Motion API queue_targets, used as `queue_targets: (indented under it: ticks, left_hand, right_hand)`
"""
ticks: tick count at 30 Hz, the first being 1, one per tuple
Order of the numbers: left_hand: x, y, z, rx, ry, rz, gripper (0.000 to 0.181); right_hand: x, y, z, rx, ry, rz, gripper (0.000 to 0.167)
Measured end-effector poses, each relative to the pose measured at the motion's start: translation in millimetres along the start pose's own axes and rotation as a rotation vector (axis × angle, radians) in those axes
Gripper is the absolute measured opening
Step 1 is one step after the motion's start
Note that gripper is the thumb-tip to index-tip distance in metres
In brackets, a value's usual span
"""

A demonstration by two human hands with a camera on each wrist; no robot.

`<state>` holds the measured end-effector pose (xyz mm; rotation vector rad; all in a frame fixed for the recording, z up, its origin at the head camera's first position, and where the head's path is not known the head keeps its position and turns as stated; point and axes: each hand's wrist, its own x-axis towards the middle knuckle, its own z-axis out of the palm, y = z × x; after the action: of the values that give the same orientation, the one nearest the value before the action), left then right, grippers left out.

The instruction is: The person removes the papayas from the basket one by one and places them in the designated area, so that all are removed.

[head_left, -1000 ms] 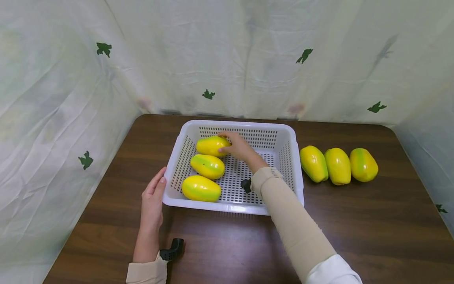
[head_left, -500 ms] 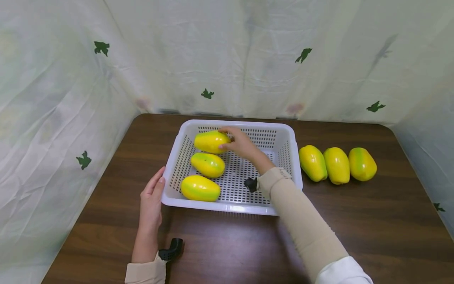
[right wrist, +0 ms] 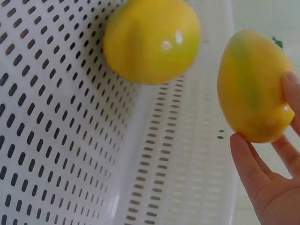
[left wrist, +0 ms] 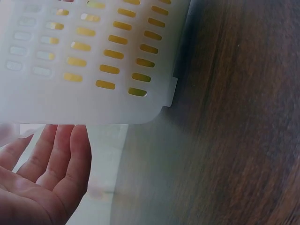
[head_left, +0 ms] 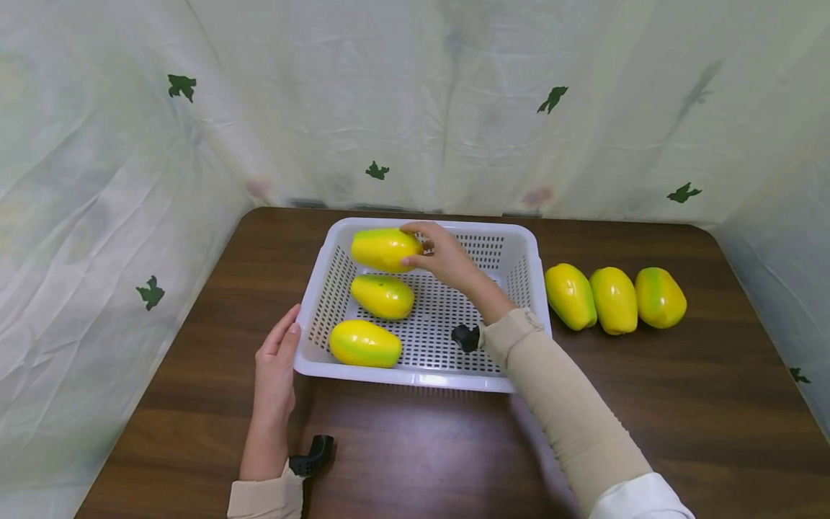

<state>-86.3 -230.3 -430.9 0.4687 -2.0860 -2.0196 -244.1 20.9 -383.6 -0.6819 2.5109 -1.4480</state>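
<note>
Head view: right hand (head_left: 449, 258) grips papaya (head_left: 382, 250) by one end over far-left part of perforated basket (head_left: 415, 380), apparently keeping fruit clear of walls. Left hand (head_left: 275, 367), fingers extended, touches basket's left side, presumably steadying it.

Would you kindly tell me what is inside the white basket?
Two yellow papayas lie inside the white basket. The right hand holds a third papaya over it. The right sleeve hides the near right corner, so anything beneath cannot be seen.
</note>
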Motion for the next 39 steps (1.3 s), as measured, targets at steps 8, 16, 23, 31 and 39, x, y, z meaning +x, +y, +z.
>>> queue_targets:
  ticks: [8, 16, 23, 31, 39]
  left_hand:
    - [0.1, -0.9, 0.0, -0.009, -0.004, 0.0, 0.042]
    - [1.0, -0.7, -0.3, -0.031, -0.006, 0.005, 0.042]
    - [0.3, -0.4, 0.2, -0.031, -0.01, -0.002, 0.041]
    - [0.8, 0.0, 1.1, -0.029, -0.013, 0.0, 0.041]
    - [0.8, 0.4, 2.1, -0.037, 0.007, 0.002, 0.04]
  right_hand:
    - [-10.8, -5, -10, 0.034, 0.079, -0.052, 0.054]
    - [-23.6, -10, -20, 0.074, 0.163, -0.066, 0.056]
    - [-38.4, -11, -30, 0.157, 0.22, -0.106, 0.055]
    - [-64.9, -36, -44, 0.184, 0.268, -0.124, 0.053]
    - [-70.8, -7, -48, 0.183, 0.33, -0.168, 0.053]
